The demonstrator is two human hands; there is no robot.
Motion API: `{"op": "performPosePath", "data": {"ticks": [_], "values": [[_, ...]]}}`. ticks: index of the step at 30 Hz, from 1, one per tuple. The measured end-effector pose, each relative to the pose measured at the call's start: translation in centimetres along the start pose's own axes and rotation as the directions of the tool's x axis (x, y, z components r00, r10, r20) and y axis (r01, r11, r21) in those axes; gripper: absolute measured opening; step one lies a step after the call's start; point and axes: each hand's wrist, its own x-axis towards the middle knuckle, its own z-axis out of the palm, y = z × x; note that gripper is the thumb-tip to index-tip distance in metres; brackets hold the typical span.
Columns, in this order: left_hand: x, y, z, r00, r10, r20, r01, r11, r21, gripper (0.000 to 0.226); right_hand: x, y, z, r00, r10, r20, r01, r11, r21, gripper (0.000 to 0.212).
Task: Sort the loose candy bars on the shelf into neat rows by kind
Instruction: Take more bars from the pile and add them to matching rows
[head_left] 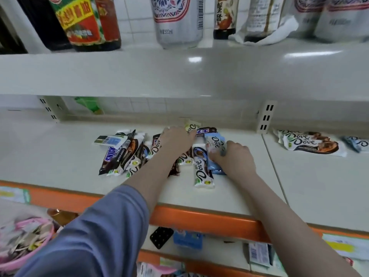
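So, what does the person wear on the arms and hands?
The left arm has a grey-blue long sleeve pushed up toward the elbow, forearm bare. The right arm shows no sleeve. Both hands, left and right, are bare: no gloves, rings or watch visible.

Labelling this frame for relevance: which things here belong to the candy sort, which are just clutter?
Job:
- jumbled pile of Dove and Snickers bars
- light blue Dove bar, gripped by right hand
- left hand on pile
- stacked Dove bars already set aside

Clutter:
- dark sauce bottles
- white drink can
- pink basket
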Motion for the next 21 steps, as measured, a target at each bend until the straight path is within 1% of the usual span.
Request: {"op": "performPosePath", "data": {"ticks": [2,4,5,7,9,10,12,14,15,16,17,18,20,21], "values": [[0.3,0.8,0.2,0.999,-0.024,-0.024,0.025,1.000,0.016,0.070,0.6,-0.3,0.2,1.000,0.021,0.005,-0.021,0.999,0.024,0.035],[0.4,1.3,0.3,0.998,-0.025,-0.064,0.024,1.000,-0.004,0.063,1.3,-0.6,0.2,0.997,0.064,0.052,-0.070,0.992,0.106,0.043],[0.4,1.4,0.4,0.997,-0.028,-0.071,0.025,0.999,-0.039,0.063,1.6,-0.7,0.1,0.994,0.077,0.083,-0.090,0.984,0.155,0.040],[0.3,1.5,0.3,0.997,-0.049,-0.054,0.041,0.990,-0.138,0.065,2.1,-0.7,-0.4,0.982,0.113,0.154,-0.148,0.959,0.241,0.014],[0.3,1.5,0.3,0.996,-0.080,-0.025,0.071,0.966,-0.249,0.068,2.6,-0.7,-0.8,0.952,0.168,0.254,-0.240,0.928,0.287,0.029],[0.2,1.4,0.3,0.996,-0.089,-0.010,0.082,0.950,-0.301,0.069,2.8,-0.6,-0.9,0.938,0.176,0.299,-0.270,0.912,0.308,0.030],[0.1,1.2,0.3,0.994,-0.108,0.022,0.108,0.917,-0.384,0.071,3.2,-0.5,-1.1,0.928,0.165,0.333,-0.286,0.888,0.359,0.024],[0.1,1.0,0.3,0.992,-0.110,0.057,0.124,0.893,-0.433,0.068,3.3,-0.6,-1.1,0.926,0.154,0.344,-0.284,0.885,0.369,0.019],[0.1,0.9,0.2,0.993,-0.094,0.078,0.119,0.883,-0.454,0.062,3.2,-0.6,-1.1,0.926,0.151,0.347,-0.277,0.895,0.349,0.016],[0.0,0.9,0.2,0.993,-0.074,0.089,0.108,0.871,-0.479,0.051,3.0,-0.6,-1.0,0.929,0.150,0.338,-0.264,0.909,0.321,0.012],[-0.2,0.9,0.2,0.994,-0.063,0.095,0.102,0.860,-0.500,0.036,2.8,-0.6,-1.0,0.936,0.151,0.318,-0.249,0.923,0.294,0.012],[-0.5,1.0,0.2,0.993,-0.059,0.098,0.102,0.850,-0.517,0.029,2.6,-0.5,-1.0,0.947,0.140,0.289,-0.223,0.934,0.279,0.015],[-1.4,1.2,0.1,0.993,-0.050,0.107,0.101,0.824,-0.558,0.032,2.2,0.0,-1.3,0.966,0.094,0.243,-0.165,0.942,0.292,0.016],[-2.0,1.3,0.0,0.993,-0.044,0.111,0.103,0.785,-0.611,0.029,1.8,0.4,-1.5,0.970,0.072,0.233,-0.147,0.934,0.324,0.015]]}}
